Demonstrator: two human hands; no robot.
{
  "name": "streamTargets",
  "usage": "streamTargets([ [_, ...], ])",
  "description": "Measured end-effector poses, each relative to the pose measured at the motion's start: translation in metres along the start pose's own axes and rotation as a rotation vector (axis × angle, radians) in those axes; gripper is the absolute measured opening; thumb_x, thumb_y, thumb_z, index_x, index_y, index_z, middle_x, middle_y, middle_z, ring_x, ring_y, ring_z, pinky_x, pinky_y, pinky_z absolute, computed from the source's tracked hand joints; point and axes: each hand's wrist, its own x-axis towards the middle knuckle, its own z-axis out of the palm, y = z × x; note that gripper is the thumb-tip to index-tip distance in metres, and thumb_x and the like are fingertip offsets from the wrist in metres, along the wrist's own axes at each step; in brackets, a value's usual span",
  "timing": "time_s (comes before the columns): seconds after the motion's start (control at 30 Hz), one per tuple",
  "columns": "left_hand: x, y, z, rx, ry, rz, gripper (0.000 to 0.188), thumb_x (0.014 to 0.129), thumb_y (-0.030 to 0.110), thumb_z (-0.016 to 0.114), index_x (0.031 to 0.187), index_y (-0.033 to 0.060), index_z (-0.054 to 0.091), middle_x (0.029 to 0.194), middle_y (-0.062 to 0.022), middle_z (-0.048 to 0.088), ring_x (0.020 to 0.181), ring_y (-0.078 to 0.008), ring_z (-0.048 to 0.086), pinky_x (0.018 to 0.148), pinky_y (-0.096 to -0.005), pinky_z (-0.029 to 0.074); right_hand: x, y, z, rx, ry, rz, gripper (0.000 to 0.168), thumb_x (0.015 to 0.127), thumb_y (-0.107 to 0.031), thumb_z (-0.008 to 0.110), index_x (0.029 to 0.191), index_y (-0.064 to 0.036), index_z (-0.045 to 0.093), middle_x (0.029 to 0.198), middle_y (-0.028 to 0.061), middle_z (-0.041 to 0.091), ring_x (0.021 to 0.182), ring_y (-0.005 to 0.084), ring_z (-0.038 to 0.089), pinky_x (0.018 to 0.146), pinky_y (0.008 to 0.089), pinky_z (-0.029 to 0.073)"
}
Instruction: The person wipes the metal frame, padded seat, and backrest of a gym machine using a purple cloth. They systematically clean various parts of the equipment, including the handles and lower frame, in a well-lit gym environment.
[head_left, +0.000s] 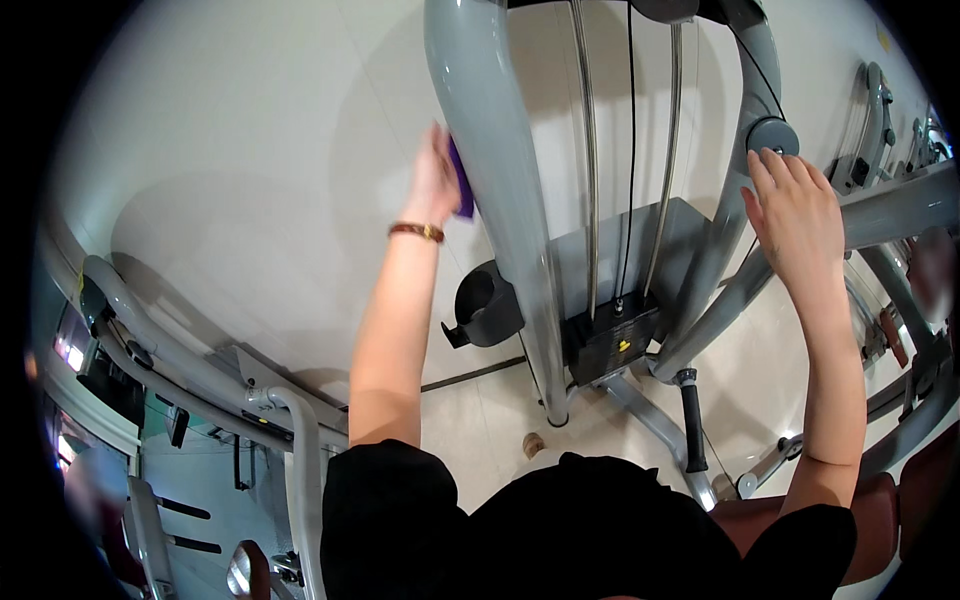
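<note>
My left hand (435, 176), with a brown bracelet at the wrist, holds a purple cloth (462, 184) flat against the side of a thick grey frame tube (499, 150) of a weight machine. The palm side faces the tube, and much of the cloth is hidden by the hand. Over on the right, my right hand (799, 206) is held out with nothing in it. Its fingertips overlap the lower edge of a round grey pulley cover (772, 135); I cannot tell whether they touch it. Between my hands run two steel guide rods (589, 165) and a black cable (630, 150).
A black cup holder (487, 307) juts from the upright. Below the rods sits a black weight stack (611, 337) with a yellow pin. A black-gripped handle (691, 420) and a maroon seat pad (866, 525) are at lower right. Another machine's grey tubes (300, 442) stand at left.
</note>
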Motion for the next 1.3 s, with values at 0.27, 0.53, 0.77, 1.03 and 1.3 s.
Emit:
streamTargets([
  [0.27,-0.037,-0.050,0.024,0.600,0.113,0.701,0.058,0.104,0.027,0.036,0.152,0.0041,0.014,0.156,-0.0119,0.022,0.142,-0.0252,0.023,0.116,-0.0362,0.019,-0.005,0.003,0.006,0.005,0.155,-0.051,0.027,0.083,-0.019,0.065,0.106,-0.004,0.061,0.099,0.0050,0.060,0.094,0.0201,0.058,0.088,0.0323,0.047],
  [0.53,-0.128,-0.134,-0.064,1.284,0.110,0.516,0.042,0.095,0.004,0.046,0.136,-0.0061,0.037,0.131,-0.0271,0.049,0.121,-0.0405,0.049,0.103,-0.0409,0.041,-0.008,0.003,0.012,0.042,0.239,-0.088,0.017,0.083,-0.019,0.065,0.094,-0.007,0.059,0.086,0.0030,0.058,0.088,0.0185,0.058,0.082,0.0308,0.047],
  [0.77,-0.118,-0.090,-0.099,1.330,0.290,0.691,0.040,0.084,-0.003,0.043,0.122,-0.0006,0.055,0.119,-0.0209,0.055,0.114,-0.0372,0.052,0.100,-0.0424,0.042,-0.044,-0.051,0.031,0.404,0.171,-0.178,0.028,0.078,-0.020,0.070,0.101,-0.007,0.062,0.106,0.0082,0.063,0.108,0.0242,0.058,0.108,0.0420,0.038],
  [1.03,-0.155,-0.148,-0.081,1.465,0.066,0.531,0.031,0.086,0.001,0.049,0.116,-0.0013,0.057,0.122,-0.0210,0.058,0.119,-0.0396,0.051,0.103,-0.0441,0.041,-0.175,-0.156,0.143,0.764,-0.105,-0.287,0.035,0.081,-0.016,0.065,0.114,-0.006,0.062,0.130,0.0083,0.055,0.128,0.0235,0.047,0.114,0.0424,0.030],
  [1.3,-0.168,-0.102,-0.096,0.975,0.474,0.582,0.026,0.090,0.000,0.040,0.107,-0.0017,0.060,0.103,-0.0159,0.064,0.103,-0.0310,0.058,0.092,-0.0391,0.045,-0.211,-0.172,0.169,0.894,-0.182,-0.255,0.039,0.072,-0.008,0.067,0.110,-0.004,0.062,0.127,0.0088,0.057,0.123,0.0229,0.050,0.111,0.0396,0.034],
])
